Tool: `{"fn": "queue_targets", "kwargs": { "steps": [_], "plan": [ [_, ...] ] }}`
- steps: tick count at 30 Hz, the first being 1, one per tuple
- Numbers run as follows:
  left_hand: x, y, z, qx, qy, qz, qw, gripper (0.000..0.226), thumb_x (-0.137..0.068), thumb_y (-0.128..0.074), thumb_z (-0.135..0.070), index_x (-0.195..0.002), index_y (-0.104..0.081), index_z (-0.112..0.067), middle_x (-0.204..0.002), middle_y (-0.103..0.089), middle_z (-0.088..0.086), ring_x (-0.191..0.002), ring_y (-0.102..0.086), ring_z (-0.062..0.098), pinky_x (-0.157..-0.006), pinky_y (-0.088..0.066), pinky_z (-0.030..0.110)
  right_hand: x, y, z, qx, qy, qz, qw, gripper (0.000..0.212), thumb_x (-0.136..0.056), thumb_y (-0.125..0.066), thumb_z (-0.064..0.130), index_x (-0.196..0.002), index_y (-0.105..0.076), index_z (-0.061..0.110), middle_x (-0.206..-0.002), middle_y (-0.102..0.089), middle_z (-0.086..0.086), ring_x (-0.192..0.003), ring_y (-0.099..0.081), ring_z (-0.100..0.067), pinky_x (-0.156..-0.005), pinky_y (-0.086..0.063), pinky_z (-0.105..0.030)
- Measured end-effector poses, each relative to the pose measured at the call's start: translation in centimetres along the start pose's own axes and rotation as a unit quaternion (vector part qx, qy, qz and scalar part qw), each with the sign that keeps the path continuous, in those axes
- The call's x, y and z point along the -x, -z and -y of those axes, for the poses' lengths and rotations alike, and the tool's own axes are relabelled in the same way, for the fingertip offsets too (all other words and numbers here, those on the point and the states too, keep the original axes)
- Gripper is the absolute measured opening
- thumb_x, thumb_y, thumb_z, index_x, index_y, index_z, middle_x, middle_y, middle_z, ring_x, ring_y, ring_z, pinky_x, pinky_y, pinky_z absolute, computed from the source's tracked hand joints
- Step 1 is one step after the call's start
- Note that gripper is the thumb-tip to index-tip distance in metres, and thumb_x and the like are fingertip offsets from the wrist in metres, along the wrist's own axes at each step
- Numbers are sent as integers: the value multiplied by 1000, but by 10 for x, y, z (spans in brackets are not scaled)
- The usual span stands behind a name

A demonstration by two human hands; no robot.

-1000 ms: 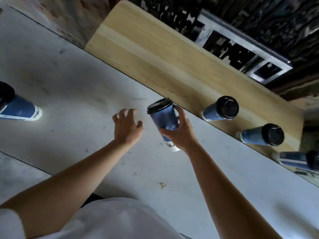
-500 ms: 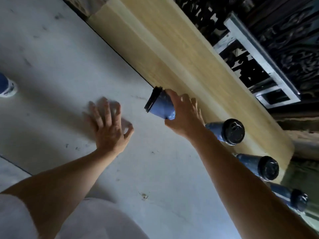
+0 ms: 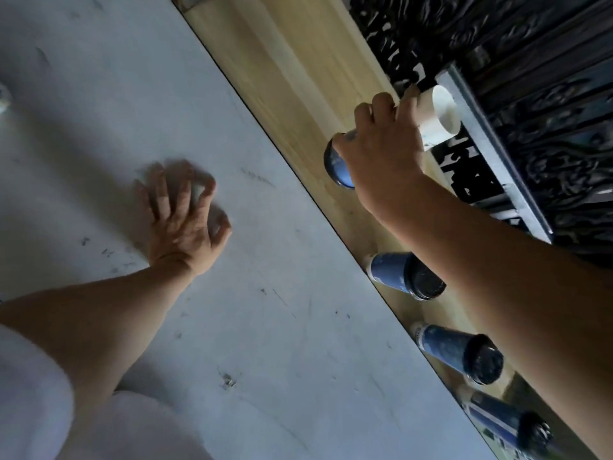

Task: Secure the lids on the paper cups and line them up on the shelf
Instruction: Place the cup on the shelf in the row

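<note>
Head: right grip [image 3: 381, 151] holds blue cup [image 3: 338, 169] (tilted) over shelf [image 3: 282, 78].

The light is dim and soft. The tabletop [image 3: 265, 327] is palest at the top left and gets darker lower down. A fuzzy shadow sits around the left hand [image 3: 179, 224], whose fingers look smeared. The sleeve [image 3: 30, 393] is a white blur. The corner cup [image 3: 510, 426] looks soft and stretched.
</note>
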State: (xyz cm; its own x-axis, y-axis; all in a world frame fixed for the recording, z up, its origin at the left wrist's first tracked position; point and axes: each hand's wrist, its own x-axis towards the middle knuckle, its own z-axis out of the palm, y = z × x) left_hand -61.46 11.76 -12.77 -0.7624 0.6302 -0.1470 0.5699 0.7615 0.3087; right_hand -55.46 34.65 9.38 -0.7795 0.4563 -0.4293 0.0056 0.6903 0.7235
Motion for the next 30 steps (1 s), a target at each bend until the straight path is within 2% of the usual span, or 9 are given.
{"fn": "queue_targets", "kwargs": {
  "steps": [4, 7, 9, 13, 16, 19, 30],
  "plan": [
    [0, 1, -2, 13, 18, -7, 1000, 72, -80, -46, -54, -146, -40, -28, -152, -38, 16, -149, -11, 49, -121, -2, 64, 10, 14, -22, 55, -13, -13, 998, 50, -85, -63, 35, -133, -54, 22, -137, -43, -21, -134, -33, -45, -116, -13, -71],
    [0, 3, -1, 27, 22, -2, 999, 76, -76, -44, -55, -145, -42, -26, -150, -38, 17, -147, -13, 51, -120, 17, 49, 13, 17, -30, 66, -19, 4, 998, 55, -84, -65, 34, -136, -52, 22, -139, -41, -21, -134, -32, -45, -116, -12, -70],
    [0, 4, 0, 24, 21, 0, 999, 77, -75, -44, -56, -145, -42, -26, -150, -37, 18, -147, -12, 49, -116, 23, 42, 13, 17, -33, 61, -21, 13, 998, 55, -84, -65, 35, -136, -52, 24, -141, -40, -21, -135, -31, -45, -116, -12, -70],
    [0, 5, -2, 25, 25, 6, 999, 75, -76, -43, -56, -146, -41, -27, -150, -37, 16, -147, -11, 48, -119, 8, 53, 12, 15, -34, 48, -20, 25, 998, 54, -85, -65, 34, -136, -51, 25, -143, -39, -21, -137, -29, -45, -115, -12, -70],
    [1, 5, -2, 25, 27, 0, 999, 72, -78, -42, -54, -145, -41, -28, -150, -36, 15, -148, -11, 48, -119, 8, 51, 10, 14, -30, 45, -6, 23, 999, 56, -83, -66, 34, -136, -50, 24, -140, -42, -19, -134, -31, -45, -114, -15, -70],
    [1, 5, -2, 20, 25, 1, 999, 72, -79, -44, -54, -145, -41, -28, -151, -37, 15, -148, -12, 48, -120, -1, 59, 8, 16, -24, 43, 9, 13, 999, 56, -83, -68, 34, -136, -50, 23, -138, -43, -19, -134, -32, -46, -114, -17, -70],
    [0, 5, -1, 8, 20, 4, 1000, 72, -80, -43, -54, -147, -39, -28, -156, -32, 13, -149, -11, 48, -119, 0, 61, 1, 17, -23, 26, 8, 9, 1000, 58, -81, -68, 34, -136, -50, 25, -139, -44, -18, -134, -32, -45, -115, -18, -69]
  ]
}}
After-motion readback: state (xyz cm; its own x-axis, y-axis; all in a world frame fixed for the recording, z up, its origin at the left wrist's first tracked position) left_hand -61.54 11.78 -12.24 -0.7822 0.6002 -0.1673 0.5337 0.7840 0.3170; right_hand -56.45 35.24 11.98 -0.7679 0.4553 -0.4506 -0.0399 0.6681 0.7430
